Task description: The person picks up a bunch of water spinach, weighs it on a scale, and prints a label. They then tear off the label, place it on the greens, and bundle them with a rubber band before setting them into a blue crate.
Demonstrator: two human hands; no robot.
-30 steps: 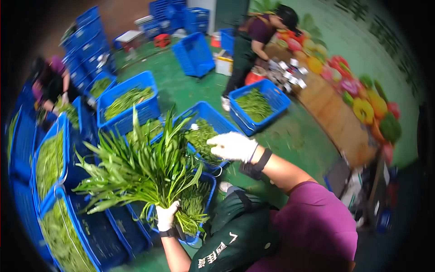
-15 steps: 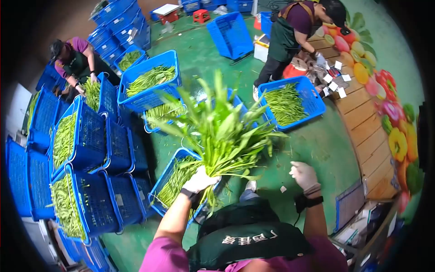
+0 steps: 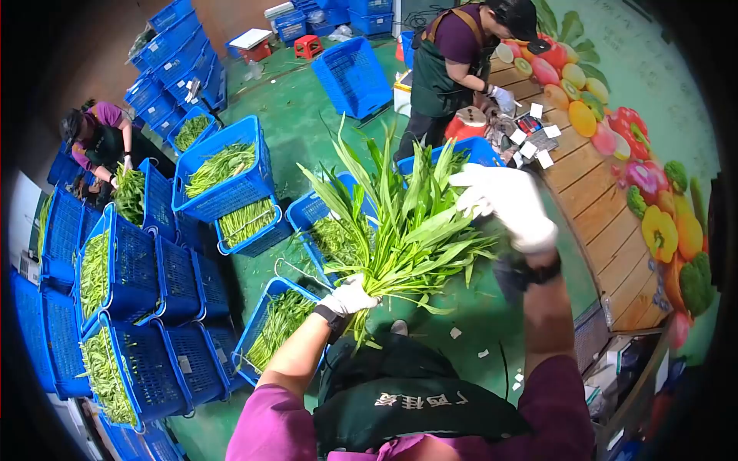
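Observation:
My left hand [image 3: 351,295], in a white glove, is closed round the stems of a big bunch of water spinach [image 3: 403,238]. The long leaves fan up and away from me, and some stem ends poke out below the fist. My gloved right hand [image 3: 507,203] is raised at the right side of the bunch, slightly blurred, fingers stretched toward the leaf tips. Under my left forearm stands a blue crate [image 3: 244,367] holding more greens [image 3: 284,323]. Behind the bunch, another blue crate [image 3: 301,211] with greens is partly hidden.
Stacked blue crates of greens [image 3: 131,261] line the left side. One co-worker [image 3: 108,146] handles greens there; another [image 3: 453,77] stands at the wooden-patterned surface [image 3: 576,173] with paper labels. An empty crate [image 3: 352,77] and a red stool [image 3: 308,48] are at the back.
My right hand has risen from low on the right up to the leaves. The bunch stays in my left hand, its leaves less blurred. The view has turned slightly right.

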